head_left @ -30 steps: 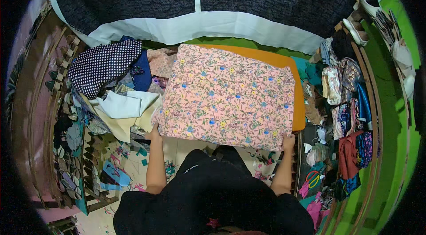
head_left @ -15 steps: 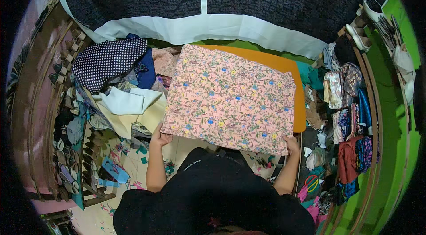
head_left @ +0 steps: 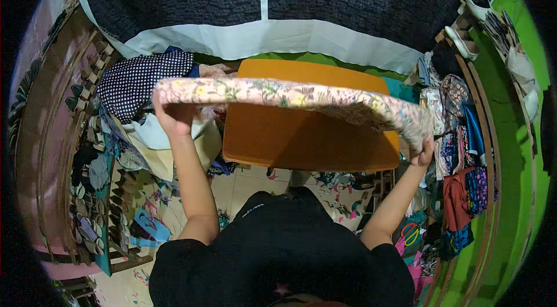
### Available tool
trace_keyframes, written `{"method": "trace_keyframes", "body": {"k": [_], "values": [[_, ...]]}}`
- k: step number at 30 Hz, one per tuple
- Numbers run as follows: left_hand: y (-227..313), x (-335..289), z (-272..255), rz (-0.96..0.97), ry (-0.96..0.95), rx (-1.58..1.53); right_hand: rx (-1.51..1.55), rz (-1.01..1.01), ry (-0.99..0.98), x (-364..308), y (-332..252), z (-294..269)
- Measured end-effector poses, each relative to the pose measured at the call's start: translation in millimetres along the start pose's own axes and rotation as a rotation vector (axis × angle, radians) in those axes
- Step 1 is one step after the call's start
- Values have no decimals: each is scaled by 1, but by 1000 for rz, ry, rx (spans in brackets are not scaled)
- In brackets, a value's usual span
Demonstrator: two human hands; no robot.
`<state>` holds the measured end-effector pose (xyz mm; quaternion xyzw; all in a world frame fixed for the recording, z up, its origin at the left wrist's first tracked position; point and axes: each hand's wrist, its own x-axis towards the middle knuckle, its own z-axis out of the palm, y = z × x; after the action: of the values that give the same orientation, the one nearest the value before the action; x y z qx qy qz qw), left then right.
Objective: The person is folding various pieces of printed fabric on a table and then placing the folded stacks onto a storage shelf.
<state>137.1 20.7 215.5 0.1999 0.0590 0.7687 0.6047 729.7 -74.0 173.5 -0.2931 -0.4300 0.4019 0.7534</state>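
Observation:
A pink floral cloth (head_left: 261, 92) is held up in the air, seen nearly edge-on as a long band that sags toward its right end. My left hand (head_left: 174, 121) is closed on its left end, and my right hand (head_left: 425, 153) is closed on its lower right end. Below the cloth lies an orange tabletop (head_left: 307, 144) with rounded corners; the cloth's underside is in shadow. Blur softens the right part of the cloth.
Left of the tabletop is a heap with a dotted dark cloth (head_left: 142, 81) and white and cream pieces (head_left: 159, 144). Folded clothes (head_left: 458, 205) line the right side, near red-and-yellow-handled scissors (head_left: 411, 234). Scraps litter the tiled floor (head_left: 243, 188). Wooden shoe racks (head_left: 96, 191) stand at far left.
Both hands have lifted the floral cloth and spread apart, tilting it from flat over the tabletop to edge-on. More of the orange tabletop now shows.

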Motion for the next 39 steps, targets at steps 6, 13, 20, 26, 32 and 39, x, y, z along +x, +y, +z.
{"method": "trace_keyframes", "body": {"k": [6,13,20,26,32,39], "values": [[46,-6,45,289,-118,285,-271,-95,120,7,-31,-56],[43,57,95,357,181,369,352,-44,370,66,-63,25],[-28,190,-6,-203,347,386,181,191,441,147,17,27],[-85,207,-31,-267,404,457,151,299,518,165,63,-19],[-119,109,-139,-252,375,244,-541,555,440,91,97,-64],[-136,43,-279,-420,601,56,-748,794,575,9,161,-111]]}}
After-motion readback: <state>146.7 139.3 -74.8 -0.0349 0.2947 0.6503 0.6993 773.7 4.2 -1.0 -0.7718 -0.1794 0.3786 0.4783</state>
